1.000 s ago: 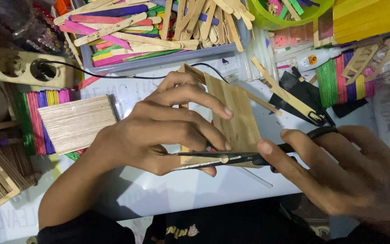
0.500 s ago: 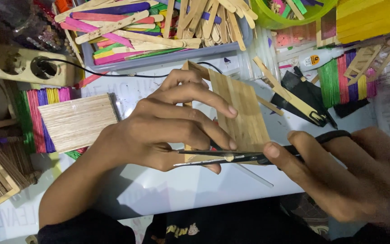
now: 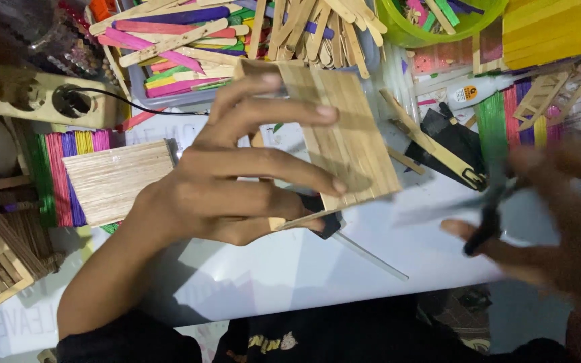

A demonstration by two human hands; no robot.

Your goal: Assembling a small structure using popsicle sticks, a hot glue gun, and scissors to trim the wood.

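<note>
Fingers of the left hand point(image 3: 237, 181) pinch the stick panel point(image 3: 341, 138) flat, thumb beneath, just right of the wooden stick mat point(image 3: 119, 180). It looks light, stiff, likely brittle at the glued seams; hold it by its edges. Its sticks run from upper left to lower right. Right hand point(image 3: 559, 215) is blurred, curled around dark scissors point(image 3: 489, 215).

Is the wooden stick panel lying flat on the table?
No, the left hand holds the wooden stick panel up off the table.
</note>
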